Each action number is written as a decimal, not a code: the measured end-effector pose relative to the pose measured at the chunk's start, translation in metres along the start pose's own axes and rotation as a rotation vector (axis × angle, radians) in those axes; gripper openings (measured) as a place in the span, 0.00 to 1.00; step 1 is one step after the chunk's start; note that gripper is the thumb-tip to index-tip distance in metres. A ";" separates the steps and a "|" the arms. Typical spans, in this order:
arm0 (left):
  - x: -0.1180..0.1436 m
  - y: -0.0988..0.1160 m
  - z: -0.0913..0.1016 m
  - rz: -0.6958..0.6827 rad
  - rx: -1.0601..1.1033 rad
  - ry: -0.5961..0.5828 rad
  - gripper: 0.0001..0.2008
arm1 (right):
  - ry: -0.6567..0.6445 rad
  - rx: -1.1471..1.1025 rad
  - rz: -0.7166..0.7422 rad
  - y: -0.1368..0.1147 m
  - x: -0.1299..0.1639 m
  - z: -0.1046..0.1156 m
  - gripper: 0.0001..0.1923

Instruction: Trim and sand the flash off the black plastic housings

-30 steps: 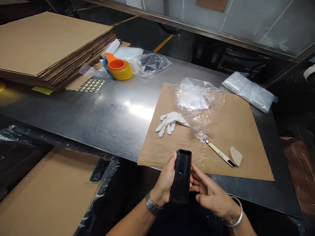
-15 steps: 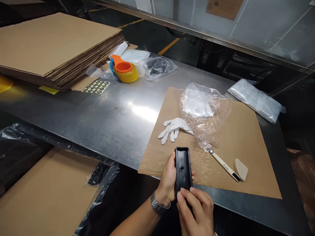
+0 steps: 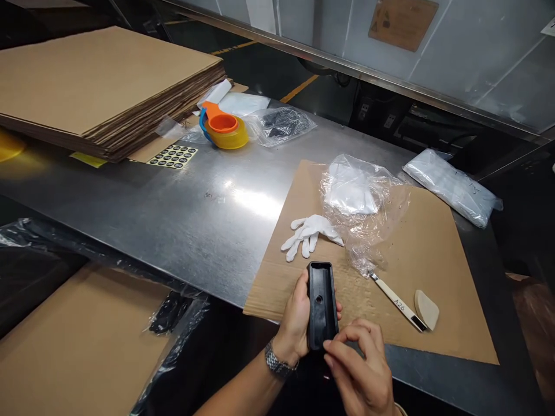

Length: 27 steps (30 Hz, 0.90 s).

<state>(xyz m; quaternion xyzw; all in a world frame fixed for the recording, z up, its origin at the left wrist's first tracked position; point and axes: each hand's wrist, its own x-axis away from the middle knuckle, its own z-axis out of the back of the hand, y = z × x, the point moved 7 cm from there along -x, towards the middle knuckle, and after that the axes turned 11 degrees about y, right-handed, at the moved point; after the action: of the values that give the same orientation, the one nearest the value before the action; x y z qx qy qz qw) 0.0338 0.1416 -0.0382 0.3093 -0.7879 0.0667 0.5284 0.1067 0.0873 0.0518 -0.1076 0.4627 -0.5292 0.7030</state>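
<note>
The left hand (image 3: 297, 320) wraps the long black plastic tray-shaped part (image 3: 321, 304) upright, hollow side facing up for a clear look, just above the brown cardboard sheet (image 3: 433, 254). The right hand (image 3: 362, 375) pinches its near end, steadying it.

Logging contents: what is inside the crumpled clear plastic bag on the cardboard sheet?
The clear plastic bag holds something white and folded, likely cloth; the crinkled film hides what exactly. A white glove lies just outside it.
</note>
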 end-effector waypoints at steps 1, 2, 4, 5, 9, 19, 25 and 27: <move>0.000 -0.001 0.000 0.006 -0.001 -0.002 0.29 | -0.023 -0.010 0.011 -0.001 -0.002 -0.002 0.11; 0.001 -0.001 0.000 0.014 -0.002 -0.008 0.29 | -0.041 -0.018 0.018 -0.003 -0.003 -0.004 0.11; 0.002 -0.003 -0.001 0.034 -0.006 -0.024 0.30 | -0.064 -0.026 0.020 -0.004 -0.007 -0.006 0.10; 0.002 -0.004 -0.002 0.043 -0.008 -0.028 0.30 | -0.075 -0.033 0.025 -0.005 -0.009 -0.006 0.09; 0.002 -0.008 -0.001 0.057 0.012 -0.010 0.28 | -0.222 -0.081 0.127 -0.012 -0.020 -0.009 0.05; 0.001 -0.020 -0.003 0.189 -0.016 -0.060 0.28 | -0.295 -0.444 -0.142 0.009 -0.015 -0.006 0.05; 0.000 -0.019 0.000 0.146 -0.182 -0.093 0.33 | 0.054 -0.519 -0.494 0.051 -0.003 0.018 0.08; -0.003 -0.016 0.001 0.055 -0.234 -0.077 0.31 | 0.084 -0.379 -0.522 0.063 -0.002 0.024 0.10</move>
<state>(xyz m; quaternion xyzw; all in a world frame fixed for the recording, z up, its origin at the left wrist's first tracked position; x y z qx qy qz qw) 0.0421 0.1294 -0.0445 0.2259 -0.8182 -0.0232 0.5282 0.1656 0.1074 0.0257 -0.3296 0.5384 -0.6000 0.4914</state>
